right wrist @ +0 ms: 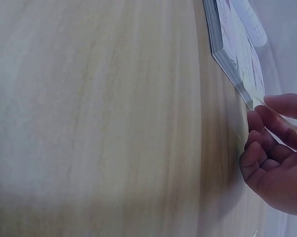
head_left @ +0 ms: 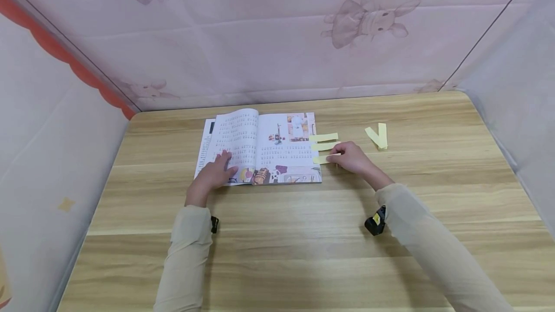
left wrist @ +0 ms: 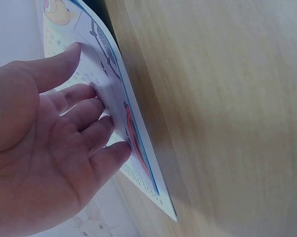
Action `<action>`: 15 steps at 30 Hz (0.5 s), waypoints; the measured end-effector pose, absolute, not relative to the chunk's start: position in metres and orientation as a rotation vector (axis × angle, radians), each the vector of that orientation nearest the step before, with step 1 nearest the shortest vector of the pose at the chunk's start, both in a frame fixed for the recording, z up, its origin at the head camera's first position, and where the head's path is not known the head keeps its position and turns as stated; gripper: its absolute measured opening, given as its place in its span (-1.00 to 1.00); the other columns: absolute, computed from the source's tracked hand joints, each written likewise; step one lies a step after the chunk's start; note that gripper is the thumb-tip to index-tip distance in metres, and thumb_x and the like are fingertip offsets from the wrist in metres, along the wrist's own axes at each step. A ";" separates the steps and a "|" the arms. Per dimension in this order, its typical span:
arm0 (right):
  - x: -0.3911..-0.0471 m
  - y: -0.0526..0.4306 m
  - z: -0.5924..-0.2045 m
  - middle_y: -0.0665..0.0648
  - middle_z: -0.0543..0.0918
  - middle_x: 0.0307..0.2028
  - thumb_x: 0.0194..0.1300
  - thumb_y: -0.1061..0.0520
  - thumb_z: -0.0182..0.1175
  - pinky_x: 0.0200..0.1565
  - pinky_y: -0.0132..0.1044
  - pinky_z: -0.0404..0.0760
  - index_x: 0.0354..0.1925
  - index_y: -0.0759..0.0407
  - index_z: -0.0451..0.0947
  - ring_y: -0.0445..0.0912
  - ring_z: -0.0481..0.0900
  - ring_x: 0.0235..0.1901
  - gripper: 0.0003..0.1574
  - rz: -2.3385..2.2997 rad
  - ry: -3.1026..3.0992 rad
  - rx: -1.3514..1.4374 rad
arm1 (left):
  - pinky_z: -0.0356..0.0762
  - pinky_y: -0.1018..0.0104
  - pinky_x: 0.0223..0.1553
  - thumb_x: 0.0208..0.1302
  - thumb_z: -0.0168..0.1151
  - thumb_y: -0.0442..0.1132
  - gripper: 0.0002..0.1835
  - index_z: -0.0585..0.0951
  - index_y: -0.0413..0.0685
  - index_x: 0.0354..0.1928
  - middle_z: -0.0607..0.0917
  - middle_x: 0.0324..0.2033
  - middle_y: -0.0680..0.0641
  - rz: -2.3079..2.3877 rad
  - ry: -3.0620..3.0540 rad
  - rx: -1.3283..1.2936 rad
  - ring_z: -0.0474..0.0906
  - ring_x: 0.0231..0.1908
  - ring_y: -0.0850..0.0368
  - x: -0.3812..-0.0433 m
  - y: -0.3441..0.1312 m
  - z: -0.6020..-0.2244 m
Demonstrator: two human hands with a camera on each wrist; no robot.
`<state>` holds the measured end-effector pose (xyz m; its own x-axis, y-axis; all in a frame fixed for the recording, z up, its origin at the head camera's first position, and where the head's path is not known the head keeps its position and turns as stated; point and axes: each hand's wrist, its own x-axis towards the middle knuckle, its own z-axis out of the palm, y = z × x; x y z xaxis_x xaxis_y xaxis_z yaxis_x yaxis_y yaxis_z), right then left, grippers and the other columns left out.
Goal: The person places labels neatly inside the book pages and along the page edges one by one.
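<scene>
Nearest to me, my beige, rolled-cuff sleeves (head_left: 184, 259) lie over the light wood-grained tabletop (head_left: 286, 249), a small black wrist camera (head_left: 375, 221) beside the right cuff. Beyond them, my left hand (head_left: 211, 175) rests on the left page of the open, colour-illustrated paperback book (head_left: 279, 155), its fingers relaxed and spread a little, gripping nothing. The pages carry rows of small print, too small for me to read. The book's spine runs away from me, and the left leaf bulges up near it.

At the book's right edge, my right thumb and index finger pinch the outer end of the nearest pale-yellow paper strip (head_left: 320, 160); that right hand's (head_left: 353, 159) other fingers curl in. The strip's long axis runs left to right, its inner end on the page margin. Just past it, the middle yellow strip (head_left: 322, 147) and the farthest yellow strip (head_left: 324, 137) jut rightward too, roughly parallel. Farther right, two loose yellow strips (head_left: 382, 134) form a V, its point toward me. Behind everything hangs a pink rabbit-print cloth (head_left: 269, 57).
</scene>
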<state>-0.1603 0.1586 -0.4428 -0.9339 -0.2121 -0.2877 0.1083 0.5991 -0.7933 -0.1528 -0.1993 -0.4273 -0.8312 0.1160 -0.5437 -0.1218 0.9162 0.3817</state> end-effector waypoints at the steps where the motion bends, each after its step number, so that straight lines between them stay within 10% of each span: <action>1: -0.161 0.158 -0.443 0.07 0.52 -0.58 0.16 0.18 0.19 -0.52 -0.37 0.35 -0.45 0.30 0.56 -0.17 0.36 -0.58 -0.82 -1.257 2.476 -0.084 | -0.15 -0.12 0.29 0.40 -0.18 0.02 -0.33 -0.06 -0.13 0.41 -0.17 0.39 -0.22 0.546 2.494 -0.002 -0.24 0.35 -0.22 -0.153 -0.199 -0.427; 15: -0.162 0.147 -0.443 0.10 0.57 -0.61 0.16 0.15 0.23 -0.60 -0.37 0.45 -0.42 0.34 0.60 -0.16 0.42 -0.68 -0.78 -1.287 2.405 -0.025 | -0.18 -0.10 0.29 0.40 -0.17 0.00 -0.32 -0.08 -0.15 0.41 -0.17 0.39 -0.21 0.552 2.490 0.001 -0.27 0.35 -0.19 -0.151 -0.198 -0.424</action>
